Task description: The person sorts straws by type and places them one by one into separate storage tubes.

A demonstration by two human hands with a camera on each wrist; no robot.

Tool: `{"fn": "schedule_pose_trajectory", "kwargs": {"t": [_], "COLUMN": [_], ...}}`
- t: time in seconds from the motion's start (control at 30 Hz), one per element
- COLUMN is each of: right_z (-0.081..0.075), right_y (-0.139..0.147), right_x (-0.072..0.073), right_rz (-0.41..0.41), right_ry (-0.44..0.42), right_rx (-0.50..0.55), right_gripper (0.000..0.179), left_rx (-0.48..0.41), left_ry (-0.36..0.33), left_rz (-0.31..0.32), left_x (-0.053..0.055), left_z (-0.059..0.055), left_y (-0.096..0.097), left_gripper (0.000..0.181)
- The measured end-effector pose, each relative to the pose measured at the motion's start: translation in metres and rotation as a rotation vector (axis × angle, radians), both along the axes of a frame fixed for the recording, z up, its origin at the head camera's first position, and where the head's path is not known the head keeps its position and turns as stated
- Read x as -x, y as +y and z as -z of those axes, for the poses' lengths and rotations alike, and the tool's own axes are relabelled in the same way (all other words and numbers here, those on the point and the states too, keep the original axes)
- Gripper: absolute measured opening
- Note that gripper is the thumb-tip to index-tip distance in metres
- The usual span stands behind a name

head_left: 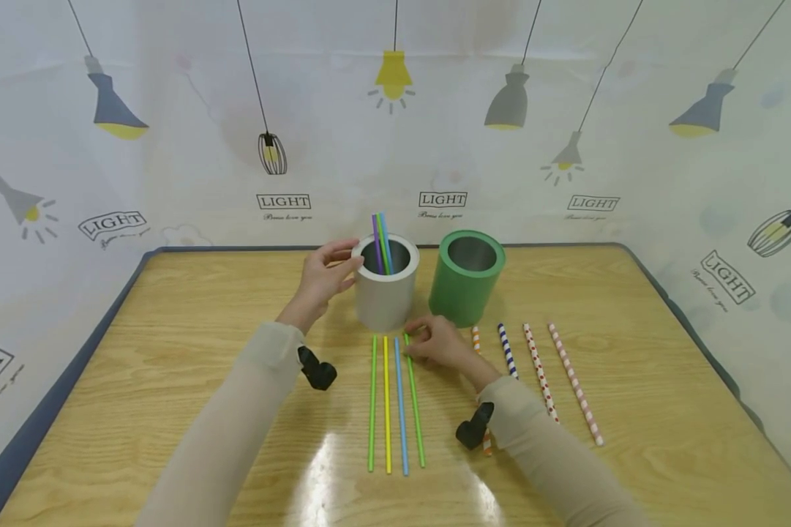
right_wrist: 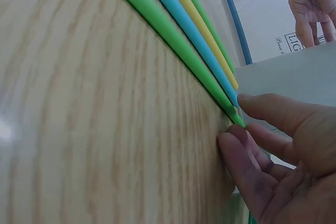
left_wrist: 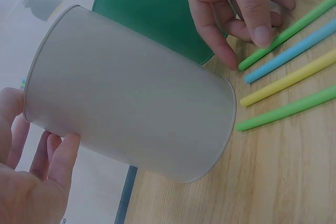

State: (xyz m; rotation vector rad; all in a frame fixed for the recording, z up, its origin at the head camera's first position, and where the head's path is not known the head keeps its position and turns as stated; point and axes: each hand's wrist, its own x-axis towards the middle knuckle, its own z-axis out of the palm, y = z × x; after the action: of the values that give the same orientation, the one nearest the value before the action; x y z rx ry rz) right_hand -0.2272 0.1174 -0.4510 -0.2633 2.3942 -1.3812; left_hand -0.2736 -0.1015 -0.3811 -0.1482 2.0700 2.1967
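Note:
Against the left side of the light grey cylindrical holder (head_left: 385, 300), my left hand (head_left: 323, 278) rests its relaxed fingers near the rim. Purple, green and blue straws (head_left: 382, 245) stand inside that holder. My right hand (head_left: 437, 342) pinches the upper end of a green straw (head_left: 415, 410), whose length lies along the table. To its left lie a blue straw (head_left: 401, 410), a yellow straw (head_left: 387, 410) and another green straw (head_left: 372, 410). In the right wrist view, the pinched green straw (right_wrist: 173, 45) ends between the thumb and fingers.
A green cylindrical holder (head_left: 464, 293) stands right of the grey one. On the right lie patterned straws: orange-striped (head_left: 476, 340), blue-striped (head_left: 508, 351), red-dotted (head_left: 540, 369) and pink-striped (head_left: 576, 384). Behind the wooden table (head_left: 237, 293) hangs a lamp-printed curtain (head_left: 342, 110).

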Motion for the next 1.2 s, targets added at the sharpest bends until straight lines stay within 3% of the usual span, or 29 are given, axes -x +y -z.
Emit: {"fn": "schedule_pose_trajectory", "kwargs": {"t": [0.47,0.93,1.2], "right_z": [0.0037,0.0028,0.0002], "right_y": [-0.0033,-0.0091,-0.0086], "right_x": [-0.0023,-0.0021,-0.0030], "right_rz": [0.032,0.012,0.046], "right_ry": [0.020,0.092,0.067], "right_rx": [-0.039,-0.167,-0.123], "right_gripper": [0.038,0.034,0.032], "left_rx": [0.010,0.012,0.009], "left_ry": [0.001,-0.008,-0.010], "left_rz": [0.003,0.003,0.005], "left_x": [0.0006,-0.0007,0.0002], "left_z": [0.0001,0.0010,0.0003], "left_y": [-0.0005,-0.0009,-0.0002], "left_gripper": [0.039,0.040,0.040]}}
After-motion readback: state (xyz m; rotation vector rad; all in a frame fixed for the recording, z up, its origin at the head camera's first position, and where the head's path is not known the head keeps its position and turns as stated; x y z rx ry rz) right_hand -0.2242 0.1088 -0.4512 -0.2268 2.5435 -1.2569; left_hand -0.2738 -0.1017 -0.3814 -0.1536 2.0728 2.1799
